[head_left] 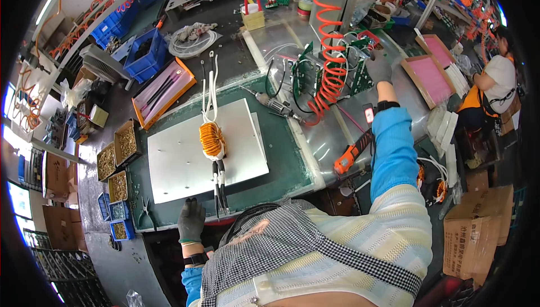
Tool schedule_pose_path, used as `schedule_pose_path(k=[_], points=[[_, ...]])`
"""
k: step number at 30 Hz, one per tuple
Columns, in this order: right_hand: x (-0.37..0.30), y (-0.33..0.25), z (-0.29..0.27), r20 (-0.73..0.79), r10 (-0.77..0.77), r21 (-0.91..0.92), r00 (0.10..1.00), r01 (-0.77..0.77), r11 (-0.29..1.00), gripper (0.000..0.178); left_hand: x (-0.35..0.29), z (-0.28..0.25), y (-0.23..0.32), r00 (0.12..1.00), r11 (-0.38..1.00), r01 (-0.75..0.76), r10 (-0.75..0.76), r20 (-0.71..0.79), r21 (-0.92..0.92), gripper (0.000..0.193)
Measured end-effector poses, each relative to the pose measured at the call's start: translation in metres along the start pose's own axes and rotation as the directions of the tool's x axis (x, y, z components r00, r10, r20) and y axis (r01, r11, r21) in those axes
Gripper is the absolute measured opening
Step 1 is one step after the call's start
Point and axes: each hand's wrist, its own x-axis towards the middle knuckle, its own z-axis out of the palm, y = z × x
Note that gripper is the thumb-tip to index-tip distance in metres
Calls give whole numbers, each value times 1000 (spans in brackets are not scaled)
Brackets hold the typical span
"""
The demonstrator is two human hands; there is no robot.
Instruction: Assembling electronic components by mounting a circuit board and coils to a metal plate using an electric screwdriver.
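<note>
My left hand (191, 220), in a grey glove, rests at the near edge of the green mat with its fingers stretched out and nothing in them. Beside it lies a flat silver metal plate (174, 163). On the plate sits a copper-wound coil (211, 139), its white leads running away from me and its black-sleeved leads toward me. My right hand (379, 67), also gloved in grey, reaches far right to the green circuit boards (360, 76) standing upright on the metal bench. Its fingertips are at the boards' far end; whether they grip one is too small to tell.
An orange coiled air hose (332, 71) hangs over the bench, near an air screwdriver (275, 105). An orange power tool (353, 152) lies by my right sleeve. Pliers (147, 215) and screw bins (127, 143) are at left. A person (495, 85) sits at far right.
</note>
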Motion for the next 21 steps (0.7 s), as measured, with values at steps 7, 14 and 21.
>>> schedule_pose_path(k=[7,14,21], points=[[55,-37,28,276,109,-433,955,22,901,42,28,-35,-13,923,388,-299,350,161,871,25],[81,-27,40,374,218,-532,902,16,846,56,17,-11,-17,912,77,-322,293,287,944,28],[32,36,-24,276,132,-164,952,-89,982,59,7,15,-2,987,969,0,40,-158,248,31]])
